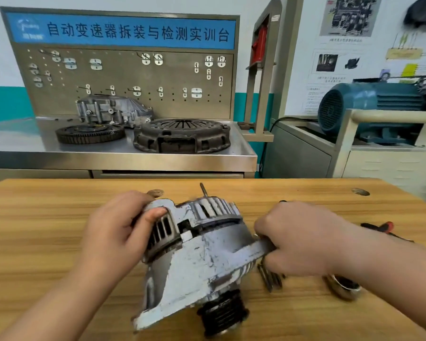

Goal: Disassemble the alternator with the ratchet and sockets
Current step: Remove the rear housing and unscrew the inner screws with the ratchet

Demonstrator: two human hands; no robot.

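The left hand (113,232) grips the far left end of the alternator (202,257). Its fingers curl over the top of the housing and its thumb presses on the vented end cover. The right hand (303,239) is closed round a flat silver bar (253,252) that runs from the fist to the alternator's right side and touches the body there. Whether the bar ends in a socket cannot be told, since the hand and the housing hide its ends.

The alternator lies tilted between the two hands, about midway along the tabletop (47,230) and close to its near edge. Its black pulley (223,313) points toward the near edge and a thin stud (203,190) sticks up at its far side. It is blurred.

Just under the right hand, beside the alternator, lie a few dark bolts (271,279). A metal ring (342,287) sits under the right forearm, nearer the right edge. A red-and-black tool (381,227) lies beyond the right wrist, near the right edge.
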